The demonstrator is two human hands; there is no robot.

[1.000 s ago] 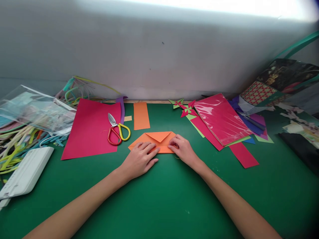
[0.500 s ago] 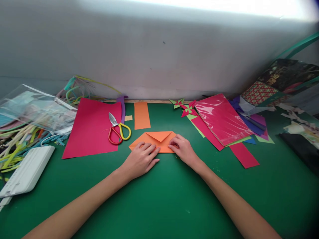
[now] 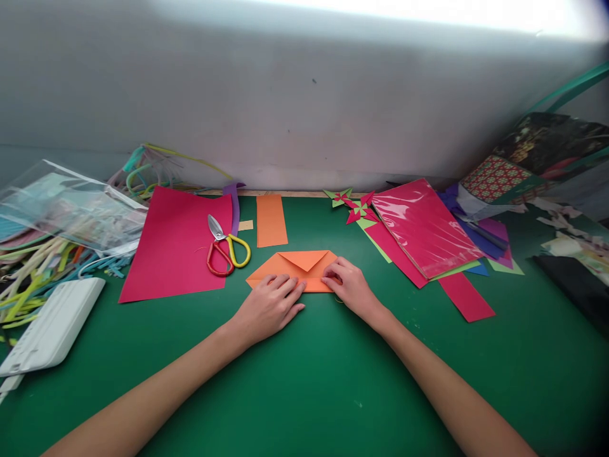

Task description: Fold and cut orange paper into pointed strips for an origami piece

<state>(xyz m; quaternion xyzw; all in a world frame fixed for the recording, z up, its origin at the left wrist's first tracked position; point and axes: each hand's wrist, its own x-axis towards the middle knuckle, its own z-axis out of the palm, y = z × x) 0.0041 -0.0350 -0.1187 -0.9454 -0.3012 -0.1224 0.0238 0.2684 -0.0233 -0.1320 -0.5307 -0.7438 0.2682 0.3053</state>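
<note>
A folded orange paper lies on the green table, with pointed ends and a triangular flap pointing toward me. My left hand rests on its lower left part, fingers spread and pressing it flat. At the lower right edge, my right hand pinches the paper between thumb and fingertips. Behind it lies an orange strip. Scissors with one red and one yellow handle rest on a large red sheet to the left.
Colourful pipe cleaners, a plastic sleeve and a white power strip are at the left. Red-green paper stars and a wrapped red paper pack are at the right. A wall stands behind.
</note>
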